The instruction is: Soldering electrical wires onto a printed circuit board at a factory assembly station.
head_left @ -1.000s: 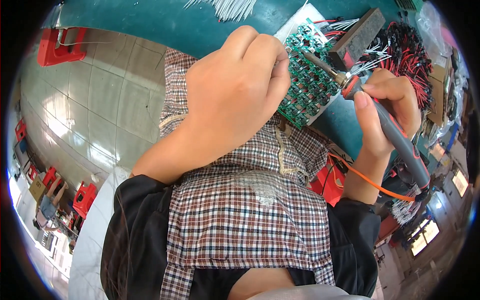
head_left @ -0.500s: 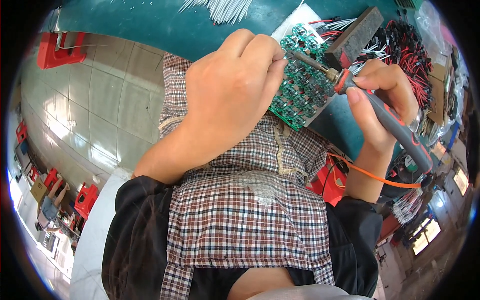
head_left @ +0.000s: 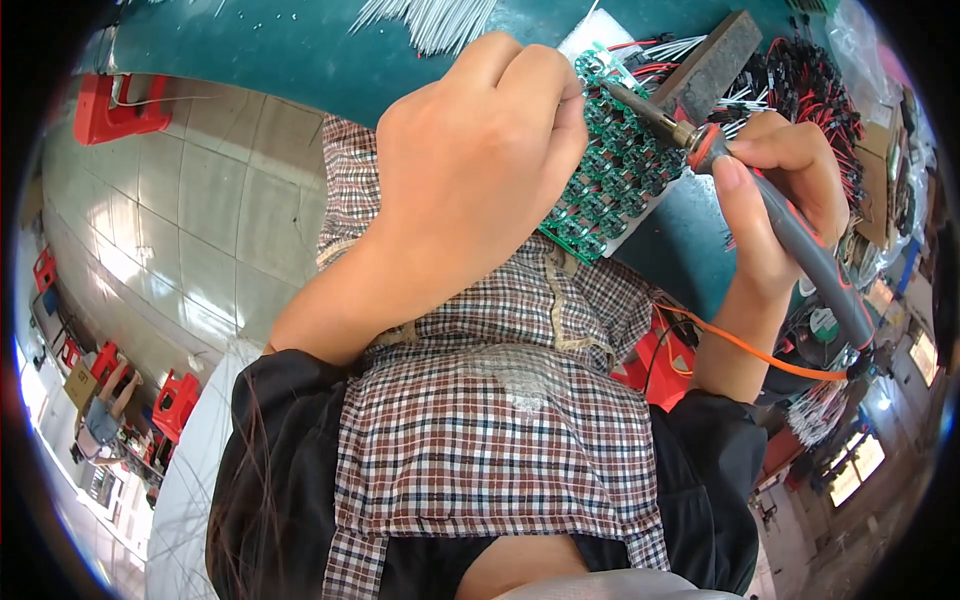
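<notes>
My left hand point(head_left: 470, 150) is curled over the left side of a green circuit board panel point(head_left: 620, 175) that rests on a teal table point(head_left: 300, 50); I cannot see what its fingertips pinch. My right hand point(head_left: 780, 190) grips a grey and orange soldering iron point(head_left: 800, 240). The iron's metal tip point(head_left: 625, 97) touches the upper part of the board, close to my left fingertips. An orange cable point(head_left: 750, 350) runs from the iron's rear end.
A grey block point(head_left: 715, 55) lies behind the board beside a heap of red and black wires point(head_left: 810, 80). A bundle of white wires point(head_left: 430, 20) lies at the table's far edge. Red plastic stools point(head_left: 115, 110) stand on the tiled floor at left.
The iron's tip has shifted up and left across the board toward my left fingertips. My left hand stays on the board.
</notes>
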Motion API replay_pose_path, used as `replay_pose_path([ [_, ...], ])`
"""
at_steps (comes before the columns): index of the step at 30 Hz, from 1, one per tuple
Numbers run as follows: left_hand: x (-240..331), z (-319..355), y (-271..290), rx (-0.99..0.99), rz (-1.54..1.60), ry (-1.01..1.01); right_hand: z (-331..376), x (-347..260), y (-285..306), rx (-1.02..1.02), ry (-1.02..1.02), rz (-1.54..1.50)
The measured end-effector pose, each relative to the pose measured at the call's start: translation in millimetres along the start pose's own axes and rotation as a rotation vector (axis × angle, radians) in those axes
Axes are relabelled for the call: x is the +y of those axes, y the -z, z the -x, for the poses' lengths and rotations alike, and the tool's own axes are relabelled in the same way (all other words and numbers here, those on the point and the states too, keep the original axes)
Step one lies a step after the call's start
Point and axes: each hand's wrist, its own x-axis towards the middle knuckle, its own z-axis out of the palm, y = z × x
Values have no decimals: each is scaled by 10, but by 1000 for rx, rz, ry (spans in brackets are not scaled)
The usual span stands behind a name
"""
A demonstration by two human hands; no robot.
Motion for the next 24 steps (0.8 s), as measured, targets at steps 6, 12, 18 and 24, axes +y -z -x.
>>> replay_pose_path([
  [6,-35,-7,-56,3,-2,0,-24,35,-3,-9,-13,1],
  [12,-57,-7,-59,2,2,-32,-82,43,66,-94,9,-7],
  [18,-21,-55,62,37,48,32,49,-21,29,142,44,-70],
  [24,-72,-77,36,11,6,8,157,-160,-235,180,74,155],
])
